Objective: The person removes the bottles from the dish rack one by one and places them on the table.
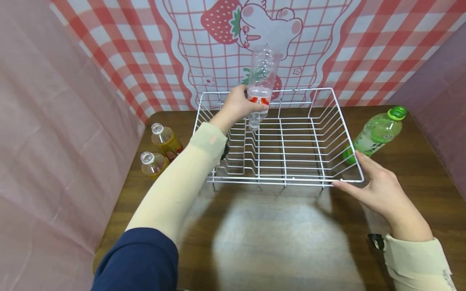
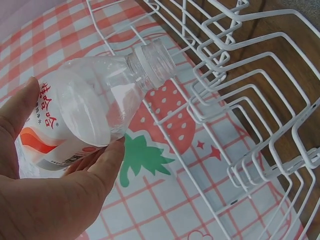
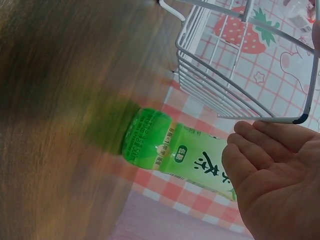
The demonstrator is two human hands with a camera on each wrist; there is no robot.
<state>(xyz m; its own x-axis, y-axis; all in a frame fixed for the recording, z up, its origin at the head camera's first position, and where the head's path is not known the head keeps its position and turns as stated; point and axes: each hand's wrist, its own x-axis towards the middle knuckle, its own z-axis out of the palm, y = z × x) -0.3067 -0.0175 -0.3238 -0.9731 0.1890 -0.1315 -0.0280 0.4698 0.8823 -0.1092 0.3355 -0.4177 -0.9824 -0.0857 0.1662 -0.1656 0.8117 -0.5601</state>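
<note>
A clear plastic bottle (image 1: 263,68) with a white and red label is upside down over the left part of a white wire dish rack (image 1: 284,176). My left hand (image 1: 238,106) grips this bottle around its label, thumb on one side and fingers on the other. In the left wrist view the bottle's uncapped neck (image 2: 152,62) points toward the rack's wires. My right hand (image 1: 384,194) touches the rack's front right corner, thumb at the front rim and extended fingers (image 3: 245,160) along the right side. Just beyond that hand stands a green-capped tea bottle (image 1: 378,131).
Two uncapped bottles with yellow labels, one farther back (image 1: 165,139) and one nearer (image 1: 153,163), stand left of the rack on the wooden table (image 1: 145,202). A checked strawberry-print cloth (image 1: 138,40) hangs behind, and a pink curtain (image 1: 65,141) hangs at the left.
</note>
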